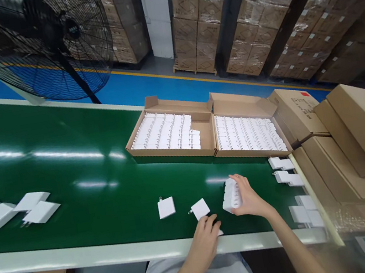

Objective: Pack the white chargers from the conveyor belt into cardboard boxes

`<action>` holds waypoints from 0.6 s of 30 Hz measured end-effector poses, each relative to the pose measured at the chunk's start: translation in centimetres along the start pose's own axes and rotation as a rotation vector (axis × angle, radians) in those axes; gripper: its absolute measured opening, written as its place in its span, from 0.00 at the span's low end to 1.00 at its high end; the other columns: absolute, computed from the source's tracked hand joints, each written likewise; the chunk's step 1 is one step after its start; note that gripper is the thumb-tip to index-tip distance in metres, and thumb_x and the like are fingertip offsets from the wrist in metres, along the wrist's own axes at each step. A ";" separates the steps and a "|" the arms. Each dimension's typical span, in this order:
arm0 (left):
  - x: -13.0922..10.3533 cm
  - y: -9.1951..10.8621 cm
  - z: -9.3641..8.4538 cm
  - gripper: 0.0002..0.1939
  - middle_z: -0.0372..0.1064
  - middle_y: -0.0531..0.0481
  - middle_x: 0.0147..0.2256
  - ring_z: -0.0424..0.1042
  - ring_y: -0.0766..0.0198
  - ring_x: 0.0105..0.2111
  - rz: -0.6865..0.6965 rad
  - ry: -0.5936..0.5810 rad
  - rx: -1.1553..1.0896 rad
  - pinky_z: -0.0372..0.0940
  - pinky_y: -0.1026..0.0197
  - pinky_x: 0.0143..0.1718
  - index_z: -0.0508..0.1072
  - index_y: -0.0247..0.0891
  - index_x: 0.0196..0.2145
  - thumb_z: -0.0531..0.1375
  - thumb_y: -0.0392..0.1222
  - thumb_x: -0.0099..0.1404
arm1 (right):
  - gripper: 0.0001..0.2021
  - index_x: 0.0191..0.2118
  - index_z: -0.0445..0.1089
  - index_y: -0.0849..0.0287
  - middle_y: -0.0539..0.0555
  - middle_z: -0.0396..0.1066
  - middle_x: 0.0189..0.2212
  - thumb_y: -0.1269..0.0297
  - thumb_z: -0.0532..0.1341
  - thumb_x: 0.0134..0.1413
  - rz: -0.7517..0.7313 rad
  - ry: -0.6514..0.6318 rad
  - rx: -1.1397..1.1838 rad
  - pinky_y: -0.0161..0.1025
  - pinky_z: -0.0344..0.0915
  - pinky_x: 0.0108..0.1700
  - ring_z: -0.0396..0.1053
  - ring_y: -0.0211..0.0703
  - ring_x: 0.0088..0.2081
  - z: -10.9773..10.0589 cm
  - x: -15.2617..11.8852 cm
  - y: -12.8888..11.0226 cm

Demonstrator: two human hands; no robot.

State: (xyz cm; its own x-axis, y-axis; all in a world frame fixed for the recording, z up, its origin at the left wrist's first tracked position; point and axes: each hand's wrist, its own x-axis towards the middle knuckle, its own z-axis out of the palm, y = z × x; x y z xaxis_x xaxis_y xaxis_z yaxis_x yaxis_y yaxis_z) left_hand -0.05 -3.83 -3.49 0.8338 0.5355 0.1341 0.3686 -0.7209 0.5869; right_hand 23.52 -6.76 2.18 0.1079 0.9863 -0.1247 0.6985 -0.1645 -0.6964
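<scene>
My right hand (pixel 249 197) grips a short row of white plug adapters (pixel 230 195) standing side by side, thumb at one end and fingers at the other. Close to the near edge of the green belt (pixel 111 212), my left hand (pixel 207 234) has its fingers curled over a white plug adapter (pixel 220 232), mostly hidden beneath the hand. Just beyond its fingertips lies another adapter (pixel 201 208), prongs to the left. Farther left, a single adapter (pixel 166 207) rests flat on the belt.
Two open cartons hold rows of adapters: the left carton (pixel 207 135) has a gap at its right side, the right carton (pixel 254 152) is filled. More adapters lie at the right end (pixel 288 177) and far left (pixel 40 212). Stacked boxes (pixel 350 170) border the right; a fan (pixel 62 35) stands behind.
</scene>
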 end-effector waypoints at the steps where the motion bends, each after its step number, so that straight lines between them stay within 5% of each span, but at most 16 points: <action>1: -0.5 -0.4 -0.6 0.20 0.69 0.43 0.47 0.69 0.55 0.46 -0.048 0.057 -0.112 0.66 0.49 0.49 0.69 0.39 0.48 0.46 0.27 0.62 | 0.50 0.64 0.41 0.51 0.63 0.50 0.59 0.48 0.65 0.36 0.022 0.035 0.191 0.59 0.57 0.55 0.53 0.63 0.59 0.4 -0.5 0.1; 4: -0.3 -0.2 -3.2 0.16 0.71 0.46 0.34 0.72 0.60 0.36 -0.359 0.365 -0.535 0.70 0.56 0.38 0.70 0.38 0.42 0.44 0.38 0.70 | 0.52 0.65 0.37 0.51 0.63 0.57 0.55 0.31 0.54 0.36 0.021 0.100 0.815 0.58 0.63 0.50 0.64 0.63 0.52 2.7 -1.6 -0.7; 6: 1.0 1.1 -5.0 0.17 0.70 0.46 0.36 0.72 0.61 0.36 -0.501 0.630 -0.708 0.70 0.58 0.37 0.70 0.38 0.42 0.43 0.45 0.72 | 0.52 0.64 0.43 0.53 0.65 0.62 0.52 0.26 0.46 0.35 0.030 0.149 1.119 0.61 0.64 0.46 0.64 0.67 0.51 4.9 -1.6 -2.0; 8: 2.8 2.7 -6.3 0.19 0.69 0.42 0.45 0.70 0.58 0.46 -0.351 0.718 -0.669 0.67 0.53 0.47 0.70 0.39 0.45 0.43 0.47 0.71 | 0.48 0.62 0.50 0.53 0.65 0.65 0.50 0.27 0.40 0.38 0.073 0.180 1.243 0.63 0.62 0.47 0.64 0.68 0.52 6.9 -1.1 -3.5; 10: 4.9 3.6 -7.2 0.20 0.65 0.42 0.54 0.62 0.53 0.57 -0.036 0.536 -0.466 0.56 0.44 0.58 0.69 0.41 0.51 0.43 0.46 0.71 | 0.43 0.59 0.55 0.50 0.62 0.68 0.46 0.29 0.37 0.43 0.133 0.236 1.217 0.64 0.59 0.51 0.64 0.65 0.52 8.4 -0.3 -4.8; 12: 7.0 3.3 -7.9 0.21 0.60 0.44 0.59 0.52 0.51 0.63 0.135 0.262 -0.241 0.44 0.38 0.63 0.66 0.43 0.55 0.44 0.44 0.70 | 0.41 0.58 0.58 0.47 0.59 0.70 0.42 0.31 0.35 0.45 0.167 0.285 1.163 0.62 0.56 0.55 0.65 0.64 0.51 9.2 0.5 -5.6; 14: 8.4 2.1 -8.5 0.23 0.53 0.46 0.63 0.45 0.51 0.65 0.053 0.118 -0.127 0.40 0.36 0.63 0.63 0.44 0.58 0.42 0.41 0.70 | 0.42 0.57 0.59 0.48 0.60 0.71 0.41 0.31 0.33 0.45 0.143 0.306 1.169 0.62 0.56 0.55 0.65 0.63 0.52 9.4 0.9 -5.9; 16: 8.9 1.2 -8.9 0.24 0.47 0.48 0.65 0.41 0.53 0.66 -0.084 0.089 -0.116 0.42 0.38 0.63 0.60 0.43 0.60 0.39 0.39 0.71 | 0.43 0.56 0.61 0.51 0.61 0.70 0.42 0.30 0.32 0.46 0.088 0.291 1.194 0.63 0.58 0.53 0.64 0.63 0.53 9.4 1.0 -6.0; 18: 8.5 1.4 -9.0 0.24 0.46 0.49 0.66 0.41 0.53 0.66 -0.070 0.090 -0.109 0.44 0.40 0.63 0.58 0.44 0.61 0.40 0.40 0.71 | 0.40 0.56 0.62 0.51 0.61 0.70 0.44 0.31 0.36 0.48 0.044 0.272 1.127 0.61 0.61 0.52 0.64 0.62 0.53 9.3 0.9 -6.0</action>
State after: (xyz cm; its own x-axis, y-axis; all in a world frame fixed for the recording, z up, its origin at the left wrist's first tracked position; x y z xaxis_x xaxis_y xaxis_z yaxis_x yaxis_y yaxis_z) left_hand 3.82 3.70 5.68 0.7658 0.6234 0.1578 0.3739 -0.6313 0.6795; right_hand 12.83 -5.03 -0.32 0.3607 0.9269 -0.1039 -0.3210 0.0188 -0.9469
